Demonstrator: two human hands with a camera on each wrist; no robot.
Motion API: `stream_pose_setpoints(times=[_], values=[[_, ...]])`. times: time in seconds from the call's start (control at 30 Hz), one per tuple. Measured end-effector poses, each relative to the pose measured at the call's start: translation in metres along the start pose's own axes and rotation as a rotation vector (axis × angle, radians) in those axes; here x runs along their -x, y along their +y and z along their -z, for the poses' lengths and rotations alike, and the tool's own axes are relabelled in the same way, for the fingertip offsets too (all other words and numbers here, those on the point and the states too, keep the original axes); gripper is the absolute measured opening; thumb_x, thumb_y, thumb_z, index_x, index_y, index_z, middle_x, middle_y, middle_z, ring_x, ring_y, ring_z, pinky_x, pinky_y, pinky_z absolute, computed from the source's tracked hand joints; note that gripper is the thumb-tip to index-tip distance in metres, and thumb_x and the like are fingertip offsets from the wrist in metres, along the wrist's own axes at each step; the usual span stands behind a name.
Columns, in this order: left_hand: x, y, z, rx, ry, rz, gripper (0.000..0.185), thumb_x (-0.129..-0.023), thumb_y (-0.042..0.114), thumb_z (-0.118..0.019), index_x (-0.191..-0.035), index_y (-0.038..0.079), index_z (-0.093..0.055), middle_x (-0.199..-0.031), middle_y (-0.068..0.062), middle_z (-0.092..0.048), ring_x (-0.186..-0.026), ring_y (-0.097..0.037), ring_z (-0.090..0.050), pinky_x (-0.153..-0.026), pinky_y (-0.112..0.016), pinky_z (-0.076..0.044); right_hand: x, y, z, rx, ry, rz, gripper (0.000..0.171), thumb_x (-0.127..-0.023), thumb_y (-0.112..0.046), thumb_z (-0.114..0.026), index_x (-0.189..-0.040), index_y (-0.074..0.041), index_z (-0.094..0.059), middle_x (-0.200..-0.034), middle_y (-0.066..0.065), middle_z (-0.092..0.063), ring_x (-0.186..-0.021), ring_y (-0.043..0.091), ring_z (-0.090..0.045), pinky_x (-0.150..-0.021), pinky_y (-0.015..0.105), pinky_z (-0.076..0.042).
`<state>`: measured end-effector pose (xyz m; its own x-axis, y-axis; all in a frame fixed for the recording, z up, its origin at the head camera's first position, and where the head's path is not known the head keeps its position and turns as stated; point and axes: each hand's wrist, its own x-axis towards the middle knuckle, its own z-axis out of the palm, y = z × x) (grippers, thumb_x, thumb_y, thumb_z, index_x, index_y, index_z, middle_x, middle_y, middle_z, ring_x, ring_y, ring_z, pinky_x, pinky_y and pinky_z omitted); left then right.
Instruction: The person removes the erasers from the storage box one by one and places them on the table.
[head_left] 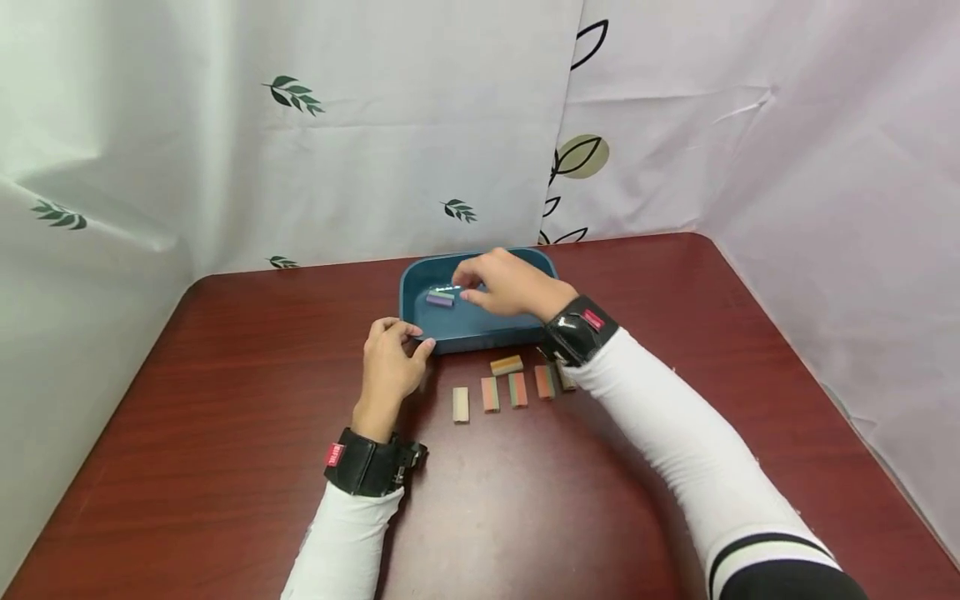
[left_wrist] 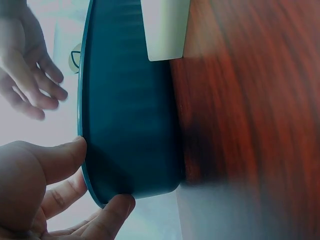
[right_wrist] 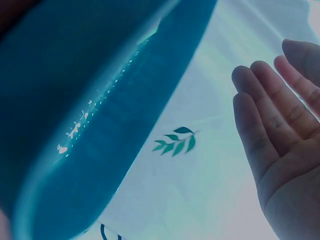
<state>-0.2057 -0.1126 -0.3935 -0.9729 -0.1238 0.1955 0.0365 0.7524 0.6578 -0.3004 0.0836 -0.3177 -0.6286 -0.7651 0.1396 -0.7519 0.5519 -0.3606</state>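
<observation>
A blue rectangular tray point(head_left: 480, 340) stands on the table. My left hand point(head_left: 392, 358) holds its near left corner, with thumb and fingers at the rim and outer wall, as the left wrist view shows too. Over the tray's inside hovers my right hand point(head_left: 517, 286), its fingers loosely extended and nothing between them. A small purple-and-green block point(head_left: 440, 298) lies in the tray's left part. Outside, along the near wall, are several small two-tone blocks: a cream one point(head_left: 461, 405), a pink-and-green one point(head_left: 490, 395) and an orange-and-cream one point(head_left: 506, 365) among them.
A brown block point(head_left: 567, 380) at the right end of the row is partly covered by the right wrist strap. The dark red table point(head_left: 225, 417) extends around the tray. Behind it hangs a white curtain point(head_left: 375, 167) with leaf prints.
</observation>
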Motion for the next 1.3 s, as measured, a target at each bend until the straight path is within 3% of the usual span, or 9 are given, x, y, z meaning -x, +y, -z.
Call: stream_pose_setpoints(times=[0.2, 0.47, 0.67, 0.9, 1.07, 1.3], values=[[0.001, -0.005, 0.002, -0.01, 0.027, 0.014, 0.025, -0.091, 0.021, -0.07, -0.105, 0.001, -0.067, -0.13, -0.02, -0.045, -0.112, -0.034, -0.054, -0.092, -0.046, -0.047, -0.04, 0.004, -0.001, 0.064, -0.14, -0.014, 0.028, -0.098, -0.018, -0.059, -0.122, -0.004, -0.063, -0.112, 0.009, -0.065, -0.103, 0.02, -0.061, -0.089, 0.032, -0.049], [-0.002, 0.001, -0.006, 0.015, -0.015, -0.008, 0.025, -0.092, 0.022, -0.069, -0.106, 0.001, -0.067, -0.131, -0.021, -0.045, -0.111, -0.035, -0.053, -0.092, -0.047, -0.046, -0.063, 0.024, -0.008, 0.162, -0.318, -0.13, 0.029, -0.095, -0.017, -0.064, -0.124, -0.009, -0.063, -0.107, 0.007, -0.062, -0.096, 0.019, -0.059, -0.083, 0.033, -0.049], [0.002, -0.002, -0.001, -0.011, 0.0, 0.002, 0.025, -0.091, 0.022, -0.069, -0.105, 0.001, -0.067, -0.132, -0.021, -0.044, -0.113, -0.036, -0.052, -0.093, -0.049, -0.046, -0.086, 0.026, -0.019, 0.243, -0.406, -0.139, 0.034, -0.095, -0.021, -0.064, -0.128, -0.015, -0.061, -0.111, 0.005, -0.059, -0.097, 0.017, -0.056, -0.082, 0.032, -0.047], [0.001, 0.004, -0.004, 0.008, -0.011, -0.007, 0.025, -0.091, 0.022, -0.069, -0.104, 0.001, -0.067, -0.13, -0.02, -0.045, -0.111, -0.036, -0.052, -0.093, -0.049, -0.045, -0.094, 0.036, -0.034, 0.308, -0.457, -0.09, 0.044, -0.091, -0.02, -0.07, -0.134, -0.018, -0.059, -0.123, 0.005, -0.061, -0.109, 0.018, -0.057, -0.09, 0.032, -0.048], [0.002, 0.007, -0.005, 0.011, -0.008, -0.008, 0.024, -0.091, 0.022, -0.07, -0.104, 0.002, -0.068, -0.13, -0.019, -0.045, -0.111, -0.035, -0.052, -0.092, -0.049, -0.045, -0.097, 0.036, -0.042, 0.319, -0.487, -0.108, 0.057, -0.088, -0.018, -0.074, -0.141, -0.021, -0.053, -0.138, 0.001, -0.054, -0.122, 0.017, -0.051, -0.097, 0.032, -0.045], [0.004, 0.008, -0.007, 0.013, -0.001, -0.007, 0.023, -0.091, 0.022, -0.07, -0.103, 0.002, -0.068, -0.129, -0.019, -0.046, -0.11, -0.034, -0.052, -0.092, -0.049, -0.046, -0.096, 0.041, -0.05, 0.356, -0.486, -0.098, 0.056, -0.088, -0.019, -0.074, -0.141, -0.024, -0.053, -0.138, 0.001, -0.053, -0.118, 0.017, -0.052, -0.093, 0.032, -0.047]])
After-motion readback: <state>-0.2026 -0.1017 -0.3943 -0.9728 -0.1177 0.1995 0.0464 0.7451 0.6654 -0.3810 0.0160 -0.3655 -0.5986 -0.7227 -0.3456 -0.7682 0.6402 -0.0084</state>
